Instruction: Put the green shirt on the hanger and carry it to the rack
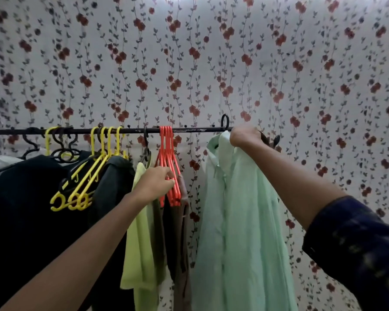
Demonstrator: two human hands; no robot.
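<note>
The pale green shirt hangs on a black hanger whose hook curls over the black rack rod near its right end. My right hand is closed around the top of that hanger and the shirt's collar, right at the rod. My left hand is lower and to the left, its fingers pinched on a bunch of red-orange hangers that hang empty from the rod.
Several empty yellow hangers and black hangers hang on the rod's left part, over dark clothes. A yellow-green top and brown garments hang by the red hangers. A flowered cloth covers the wall behind.
</note>
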